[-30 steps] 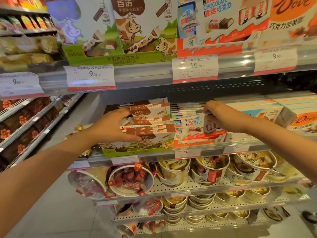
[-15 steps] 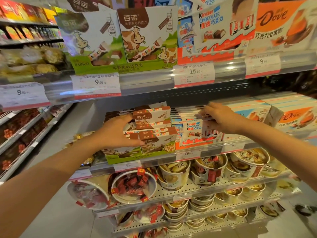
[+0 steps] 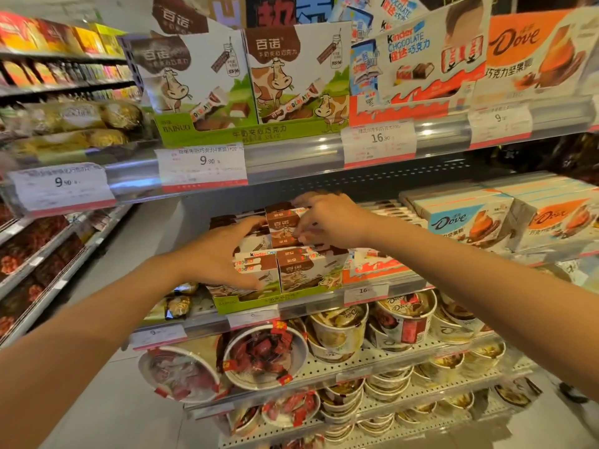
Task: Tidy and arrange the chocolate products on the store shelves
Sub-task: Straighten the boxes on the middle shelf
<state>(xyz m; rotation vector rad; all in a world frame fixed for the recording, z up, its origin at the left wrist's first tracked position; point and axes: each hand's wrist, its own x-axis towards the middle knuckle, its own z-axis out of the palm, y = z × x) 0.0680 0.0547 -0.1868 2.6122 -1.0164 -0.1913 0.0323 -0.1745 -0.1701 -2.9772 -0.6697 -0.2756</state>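
On the middle shelf a stack of brown-and-white cow-print chocolate boxes sits in a green display tray. My right hand reaches in from the right, and its fingers pinch the top brown box at its right edge. My left hand is spread in a C shape against the left side of the stack, thumb up and fingers low. A Kinder box lies among the cow boxes by my left fingers.
Orange Kinder boxes and Dove boxes fill the shelf to the right. The upper shelf, just above my hands, carries tall display cartons and price tags. Dove cups line the lower shelves. An aisle floor lies at left.
My right hand has moved left from the Kinder boxes onto the top cow-print box. My left hand stays on the stack's left side. The camera has tilted up slightly.
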